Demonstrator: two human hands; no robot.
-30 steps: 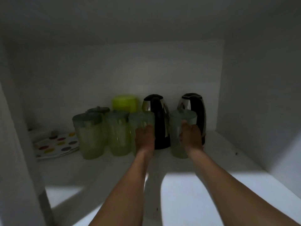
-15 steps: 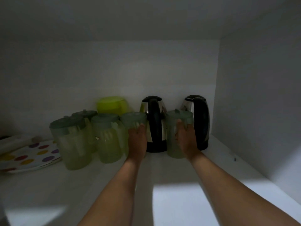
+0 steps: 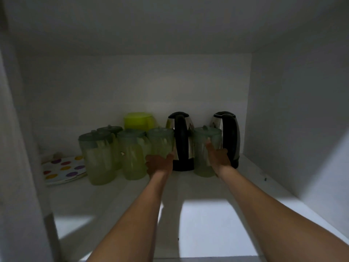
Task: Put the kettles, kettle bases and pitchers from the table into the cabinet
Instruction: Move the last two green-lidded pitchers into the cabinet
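Deep on the cabinet shelf [image 3: 217, 214], left hand [image 3: 160, 164] gripped the base of one green pitcher [image 3: 160, 140]; right hand [image 3: 219, 157] lay half-open against another pitcher [image 3: 204, 148]. Two kettles [image 3: 181, 140] stood just behind the hands. Three more pitchers [image 3: 96, 157] stood left of the left hand, spotted plate [image 3: 62, 167] beyond.

Dim cabinet interior, lit from the front

Bright patches fall on the shelf [image 3: 207, 224] foreground; forearm shadows cross them; the back is murky, grainy, soft.
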